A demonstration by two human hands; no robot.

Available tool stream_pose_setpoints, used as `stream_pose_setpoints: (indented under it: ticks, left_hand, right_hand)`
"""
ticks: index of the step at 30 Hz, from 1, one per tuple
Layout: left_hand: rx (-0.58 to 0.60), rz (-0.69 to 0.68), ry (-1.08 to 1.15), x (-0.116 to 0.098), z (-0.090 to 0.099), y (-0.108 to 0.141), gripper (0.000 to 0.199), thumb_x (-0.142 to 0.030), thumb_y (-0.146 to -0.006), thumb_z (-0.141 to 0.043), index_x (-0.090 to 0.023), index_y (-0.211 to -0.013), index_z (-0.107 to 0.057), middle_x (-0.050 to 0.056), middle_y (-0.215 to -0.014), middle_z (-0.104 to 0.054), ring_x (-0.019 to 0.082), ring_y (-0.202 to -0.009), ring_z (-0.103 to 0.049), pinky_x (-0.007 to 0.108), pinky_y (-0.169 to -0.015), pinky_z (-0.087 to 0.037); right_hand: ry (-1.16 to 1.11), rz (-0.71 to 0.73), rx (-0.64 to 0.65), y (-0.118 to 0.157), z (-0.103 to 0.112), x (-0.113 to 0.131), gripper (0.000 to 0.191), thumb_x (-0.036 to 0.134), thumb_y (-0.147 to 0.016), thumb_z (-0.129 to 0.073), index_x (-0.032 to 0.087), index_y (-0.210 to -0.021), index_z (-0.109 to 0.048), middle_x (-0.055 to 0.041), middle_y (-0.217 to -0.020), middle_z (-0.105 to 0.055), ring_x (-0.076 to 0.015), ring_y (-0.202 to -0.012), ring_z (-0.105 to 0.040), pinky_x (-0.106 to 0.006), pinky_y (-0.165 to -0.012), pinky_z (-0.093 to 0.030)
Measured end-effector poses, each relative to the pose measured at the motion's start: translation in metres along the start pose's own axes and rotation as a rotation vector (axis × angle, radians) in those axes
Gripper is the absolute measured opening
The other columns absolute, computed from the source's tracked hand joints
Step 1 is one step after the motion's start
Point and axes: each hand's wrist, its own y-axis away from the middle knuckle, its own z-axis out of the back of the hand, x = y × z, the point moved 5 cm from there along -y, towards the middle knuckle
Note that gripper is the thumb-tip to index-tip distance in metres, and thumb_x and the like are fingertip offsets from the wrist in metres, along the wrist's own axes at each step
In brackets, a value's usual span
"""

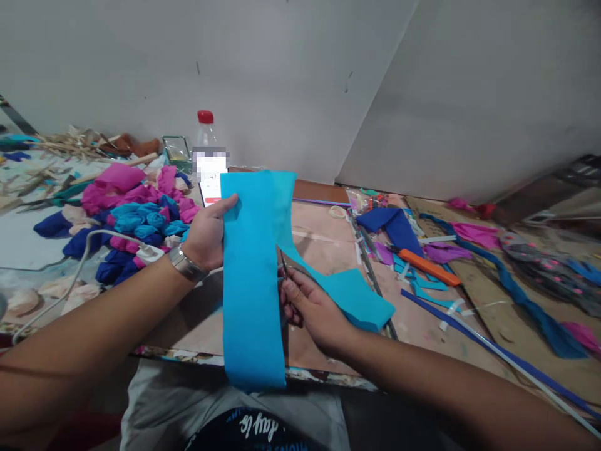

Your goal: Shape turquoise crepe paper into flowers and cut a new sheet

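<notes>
A long strip of bright blue crepe paper hangs upright in front of me, its lower end past the table edge. My left hand grips its left side, thumb in front and fingers behind. In my right hand is a pair of scissors, with the blades at the paper's right edge, where a cut parts the sheet. The partly cut-off piece curves away to the right and rests on the table, still joined at the top. Most of the scissors' handles are hidden by my fingers.
Blue and pink paper flowers are heaped at left beside a white cable. A phone leans against a red-capped bottle at the back. Right lie an orange cutter knife, paper scraps, and a long white stick.
</notes>
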Motion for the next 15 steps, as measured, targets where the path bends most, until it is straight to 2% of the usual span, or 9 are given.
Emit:
stream_pose_setpoints:
  ticks: [3,6,10,15]
  left_hand:
    - [0.064,0.009,0.008,0.004,0.001,-0.003,0.041,-0.034,-0.096,-0.054,-0.013,-0.131,-0.064,0.013,-0.113,-0.077,0.035,-0.114,-0.070,0.057,-0.105,-0.052]
    - [0.060,-0.002,-0.003,0.004,0.000,-0.002,0.042,-0.033,-0.095,-0.056,-0.014,-0.131,-0.064,0.013,-0.113,-0.077,0.035,-0.117,-0.069,0.056,-0.106,-0.052]
    - [0.001,-0.021,-0.010,-0.001,-0.001,0.002,0.043,-0.034,-0.096,-0.054,-0.011,-0.131,-0.065,0.014,-0.113,-0.077,0.036,-0.117,-0.068,0.057,-0.107,-0.051]
    - [0.031,-0.016,0.038,-0.003,-0.005,0.005,0.043,-0.031,-0.098,-0.054,-0.009,-0.135,-0.062,0.015,-0.116,-0.076,0.034,-0.113,-0.071,0.059,-0.109,-0.048]
  right_hand:
    - [-0.043,-0.044,0.038,-0.001,-0.001,-0.011,0.066,0.070,-0.072,-0.077,0.024,-0.117,-0.062,0.0069,-0.066,-0.054,-0.0084,-0.054,-0.049,-0.022,-0.048,-0.030]
    - [-0.035,-0.025,0.066,-0.002,-0.001,-0.016,0.064,0.071,-0.074,-0.074,0.023,-0.114,-0.065,0.0078,-0.059,-0.050,-0.0090,-0.049,-0.044,-0.024,-0.047,-0.031]
    - [0.047,0.015,0.036,-0.003,0.001,-0.013,0.060,0.067,-0.076,-0.076,0.021,-0.114,-0.068,0.0080,-0.057,-0.046,-0.0081,-0.049,-0.037,-0.024,-0.046,-0.026]
    - [0.077,0.026,-0.013,-0.003,0.002,-0.005,0.067,0.061,-0.071,-0.083,0.022,-0.123,-0.067,0.0055,-0.065,-0.054,-0.0083,-0.052,-0.041,-0.024,-0.048,-0.030]
